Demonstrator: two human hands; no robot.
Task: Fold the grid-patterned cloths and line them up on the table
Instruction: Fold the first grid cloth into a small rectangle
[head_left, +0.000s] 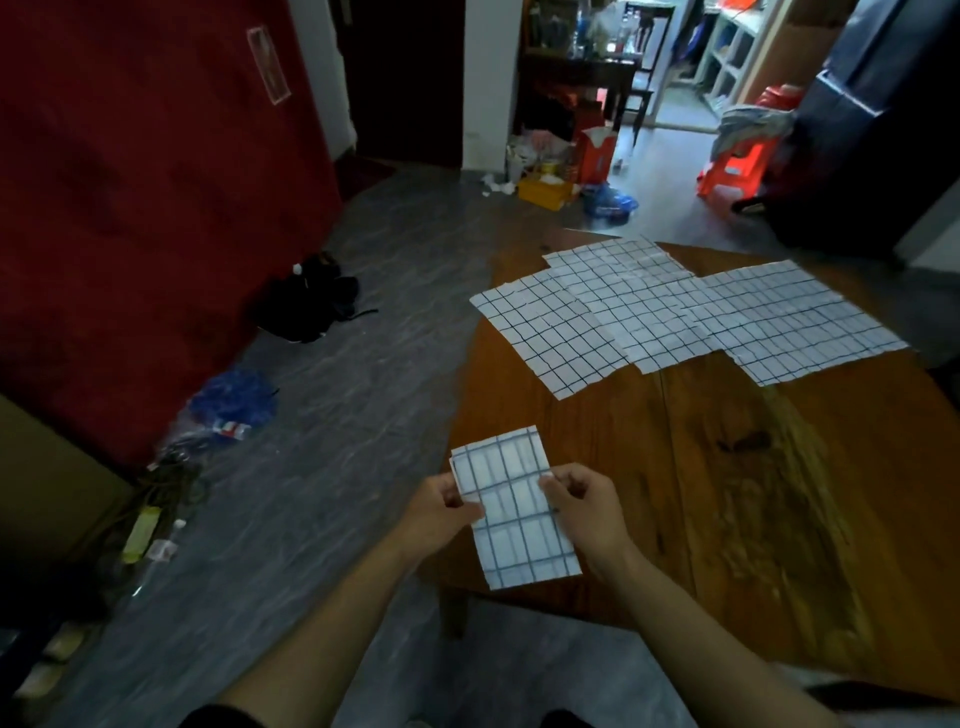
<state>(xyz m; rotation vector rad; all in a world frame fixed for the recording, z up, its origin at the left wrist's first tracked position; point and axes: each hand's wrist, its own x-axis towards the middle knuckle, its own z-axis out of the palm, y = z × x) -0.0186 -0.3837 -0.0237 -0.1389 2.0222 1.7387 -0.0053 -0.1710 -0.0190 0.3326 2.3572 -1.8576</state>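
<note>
Brown wooden table (727, 493), near-left corner: the left hand (441, 512) and right hand (584, 506) pinch a folded white grid-patterned cloth (514, 506); edges should align before creasing. Three unfolded grid cloths (675, 317) lie farther back.

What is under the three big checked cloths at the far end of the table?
Only the wooden table shows around the three flat cloths. They overlap at their edges, hiding parts of each other. Anything lying beneath them is covered.

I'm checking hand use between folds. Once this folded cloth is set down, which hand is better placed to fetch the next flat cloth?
Probably the right hand: the flat cloths lie far right on the table; the left hand would cross the folded cloth.
</note>
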